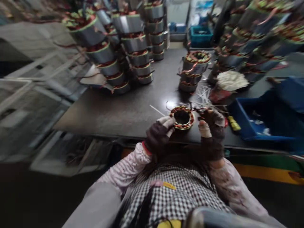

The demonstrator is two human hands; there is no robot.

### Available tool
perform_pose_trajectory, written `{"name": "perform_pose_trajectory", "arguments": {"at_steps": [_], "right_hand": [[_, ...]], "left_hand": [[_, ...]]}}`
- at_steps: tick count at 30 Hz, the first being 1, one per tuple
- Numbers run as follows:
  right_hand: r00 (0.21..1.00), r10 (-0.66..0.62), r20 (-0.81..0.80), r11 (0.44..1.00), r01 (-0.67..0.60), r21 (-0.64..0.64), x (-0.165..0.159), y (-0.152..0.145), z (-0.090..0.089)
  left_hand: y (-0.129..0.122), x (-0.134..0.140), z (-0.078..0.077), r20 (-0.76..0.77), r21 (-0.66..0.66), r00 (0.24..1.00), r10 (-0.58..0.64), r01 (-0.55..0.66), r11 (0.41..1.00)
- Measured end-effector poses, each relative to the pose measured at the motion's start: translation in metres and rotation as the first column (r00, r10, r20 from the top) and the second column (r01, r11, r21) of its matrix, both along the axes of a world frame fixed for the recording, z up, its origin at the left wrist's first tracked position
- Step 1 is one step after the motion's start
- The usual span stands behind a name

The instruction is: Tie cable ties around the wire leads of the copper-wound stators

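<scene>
A small motor stator (182, 127) with copper windings and a pale rim lies on the dark table near its front edge, its round opening facing up. My left hand (161, 132), in a dark fingerless glove, has its fingers closed against the stator's left rim. Just right of the stator is my right hand (212, 128), also gloved, with pale wrapping around the thumb. Its fingers are curled at a thin dark item (199, 110); blur hides what kind it is. A white strip (156, 110) sticks out at the stator's upper left.
Tall stator stacks (139, 52) stand at the back left, with more stacks (247, 41) at the back right. A shorter stack (192, 72) stands beyond my hands. Loose white strips (204, 95), a yellow-handled item (234, 123) and a blue bin (245, 133) lie to the right.
</scene>
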State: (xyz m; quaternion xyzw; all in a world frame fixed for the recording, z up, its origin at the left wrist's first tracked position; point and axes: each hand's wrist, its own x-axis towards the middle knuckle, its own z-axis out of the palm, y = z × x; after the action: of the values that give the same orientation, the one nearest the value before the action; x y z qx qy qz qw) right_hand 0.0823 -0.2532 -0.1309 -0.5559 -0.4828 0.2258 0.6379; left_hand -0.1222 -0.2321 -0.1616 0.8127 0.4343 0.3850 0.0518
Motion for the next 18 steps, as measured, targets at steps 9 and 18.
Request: {"name": "perform_pose_trajectory", "arguments": {"at_steps": [9,18], "right_hand": [[0.915,0.294,0.275,0.894,-0.162,-0.418,0.014,0.039,0.000],[0.995,-0.008,0.103,0.975,0.030,-0.220,0.079,0.051,0.015]], "left_hand": [[0.066,-0.019,0.079,-0.252,-0.372,0.836,-0.488,0.382,0.846],[0.056,-0.026,0.061,-0.305,-0.230,0.763,-0.570,0.521,0.822]]}}
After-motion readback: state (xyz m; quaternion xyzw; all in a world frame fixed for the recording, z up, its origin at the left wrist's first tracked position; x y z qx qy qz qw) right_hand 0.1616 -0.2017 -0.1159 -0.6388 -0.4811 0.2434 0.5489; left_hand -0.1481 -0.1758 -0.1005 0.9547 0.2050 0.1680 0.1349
